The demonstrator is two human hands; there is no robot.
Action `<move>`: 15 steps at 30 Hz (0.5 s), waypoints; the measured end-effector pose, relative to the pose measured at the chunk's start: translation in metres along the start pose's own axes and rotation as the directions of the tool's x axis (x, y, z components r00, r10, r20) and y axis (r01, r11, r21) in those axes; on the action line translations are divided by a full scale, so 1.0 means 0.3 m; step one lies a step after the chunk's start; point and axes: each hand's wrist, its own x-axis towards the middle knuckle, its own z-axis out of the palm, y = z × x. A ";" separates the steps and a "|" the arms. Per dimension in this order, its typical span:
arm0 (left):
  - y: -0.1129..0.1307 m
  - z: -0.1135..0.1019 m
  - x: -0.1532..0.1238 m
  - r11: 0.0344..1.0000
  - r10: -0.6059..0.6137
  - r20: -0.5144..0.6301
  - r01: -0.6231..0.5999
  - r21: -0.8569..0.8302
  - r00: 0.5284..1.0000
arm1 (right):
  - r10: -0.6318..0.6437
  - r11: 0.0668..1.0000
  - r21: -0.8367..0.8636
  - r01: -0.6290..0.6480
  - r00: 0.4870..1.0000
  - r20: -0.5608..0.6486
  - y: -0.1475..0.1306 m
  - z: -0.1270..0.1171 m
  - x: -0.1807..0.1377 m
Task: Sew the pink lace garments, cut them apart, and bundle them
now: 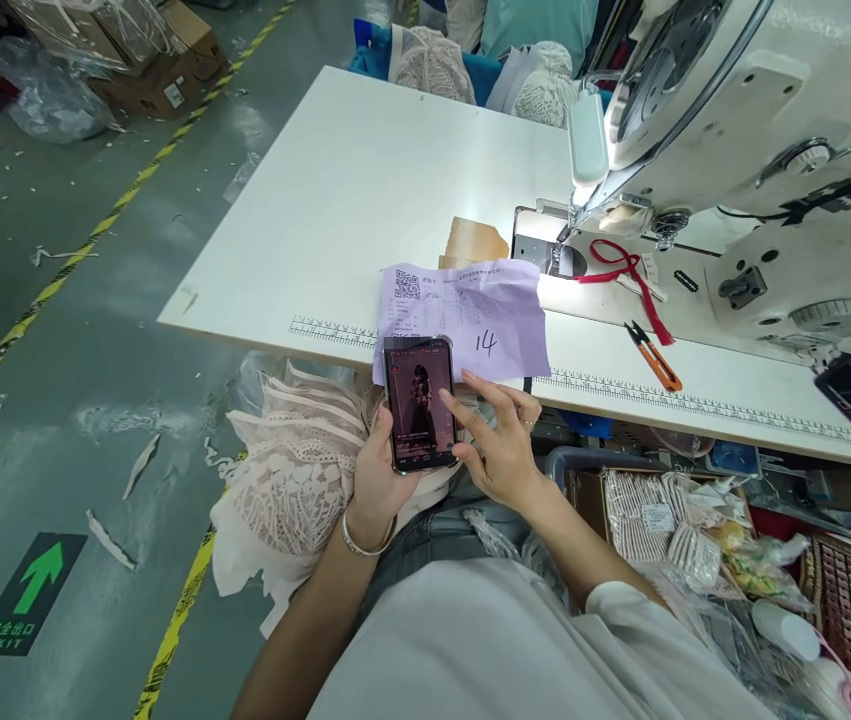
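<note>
My left hand (380,470) is wrapped round a smartphone (419,405), whose lit screen shows a dark figure on a pinkish ground. Over the phone's right edge, my right hand (498,440) has its fingers spread, with a fingertip at or just above the screen. Behind the phone a creased purple paper slip (470,315) with a QR code and a handwritten 14 lies on the white sewing table (305,210). Cream lace bras (290,490) are heaped beside my left forearm, below the table edge.
The sewing machine (785,160) stands at the right, its needle area lit. Near it lie a red ribbon (631,265), orange thread snips (654,358) and a brown card piece (474,240). A bin of lace pieces (639,510) sits below right. Yellow-black tape (95,240) marks the floor.
</note>
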 end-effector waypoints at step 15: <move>0.008 0.018 -0.007 0.999 -0.027 -0.033 0.026 -0.018 0.999 | -0.107 0.985 0.137 0.109 0.994 -0.025 0.008 -0.016 -0.012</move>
